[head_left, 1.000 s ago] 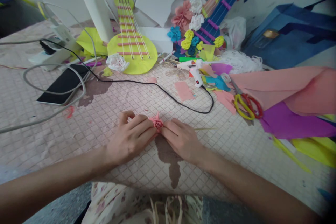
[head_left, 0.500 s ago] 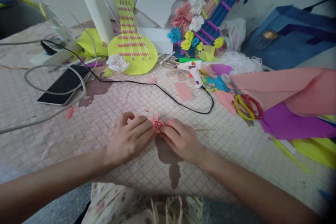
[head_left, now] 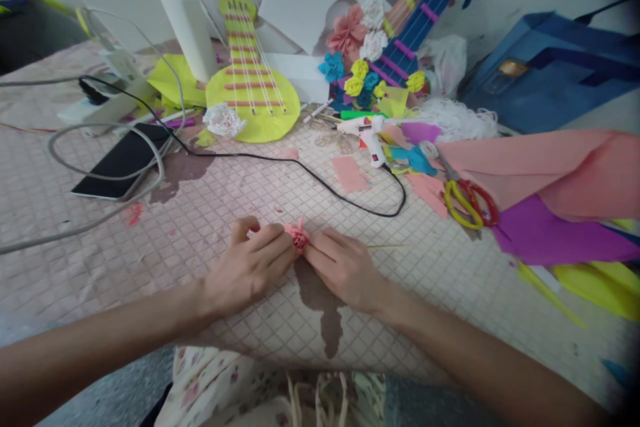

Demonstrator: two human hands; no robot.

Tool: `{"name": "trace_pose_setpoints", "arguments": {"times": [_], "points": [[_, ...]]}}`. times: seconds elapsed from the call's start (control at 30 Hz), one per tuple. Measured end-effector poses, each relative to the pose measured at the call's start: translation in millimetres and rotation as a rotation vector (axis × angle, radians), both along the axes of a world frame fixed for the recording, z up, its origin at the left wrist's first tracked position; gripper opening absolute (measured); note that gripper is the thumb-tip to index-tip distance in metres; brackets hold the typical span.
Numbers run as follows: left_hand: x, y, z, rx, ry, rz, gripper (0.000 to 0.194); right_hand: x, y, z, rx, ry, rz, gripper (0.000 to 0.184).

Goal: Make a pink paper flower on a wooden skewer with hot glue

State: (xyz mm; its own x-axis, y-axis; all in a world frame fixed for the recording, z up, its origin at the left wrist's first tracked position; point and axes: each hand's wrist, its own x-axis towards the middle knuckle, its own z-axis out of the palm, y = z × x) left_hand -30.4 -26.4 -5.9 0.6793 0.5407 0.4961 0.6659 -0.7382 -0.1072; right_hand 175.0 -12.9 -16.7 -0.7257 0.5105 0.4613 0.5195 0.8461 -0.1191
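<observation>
A small pink paper flower (head_left: pixel 299 237) with a folded, pointed petal is held between my two hands above the tabletop. My left hand (head_left: pixel 254 265) pinches its left side, with the fingers closed on the paper. From the other side my right hand (head_left: pixel 345 265) grips the flower's right edge, thumb and fingers pressed together. Fingers cover much of the flower's sides. A thin yellowish stick (head_left: pixel 385 245) lies on the table just right of my right hand.
A white glue gun (head_left: pixel 371 140) lies beyond my hands, its black cord (head_left: pixel 320 180) looping across the table. Scissors (head_left: pixel 465 203) and pink paper (head_left: pixel 545 167) are at right. A yellow paper guitar (head_left: pixel 253 117) leans behind; a phone (head_left: pixel 120 163) lies left.
Both hands stay on the pink flower; only slight finger movement and a small tilt of the flower show. Everything else on the table is the same.
</observation>
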Motion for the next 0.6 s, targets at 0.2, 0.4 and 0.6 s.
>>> {"name": "trace_pose_setpoints", "arguments": {"times": [0.2, 0.4, 0.6], "points": [[2.3, 0.4, 6.3, -0.024, -0.093, 0.034, 0.01, 1.2, 0.6, 1.2, -0.04, 0.013, 0.012, 0.021], [0.9, -0.1, 0.7, 0.001, -0.079, -0.017, 0.01, 0.8, -0.4, 1.4, -0.029, 0.01, 0.0, 0.022], [0.9, -1.5, 2.2, 0.031, -0.052, -0.036, 0.018, 1.9, -0.7, -1.8, -0.054, 0.022, 0.002, 0.024]]}}
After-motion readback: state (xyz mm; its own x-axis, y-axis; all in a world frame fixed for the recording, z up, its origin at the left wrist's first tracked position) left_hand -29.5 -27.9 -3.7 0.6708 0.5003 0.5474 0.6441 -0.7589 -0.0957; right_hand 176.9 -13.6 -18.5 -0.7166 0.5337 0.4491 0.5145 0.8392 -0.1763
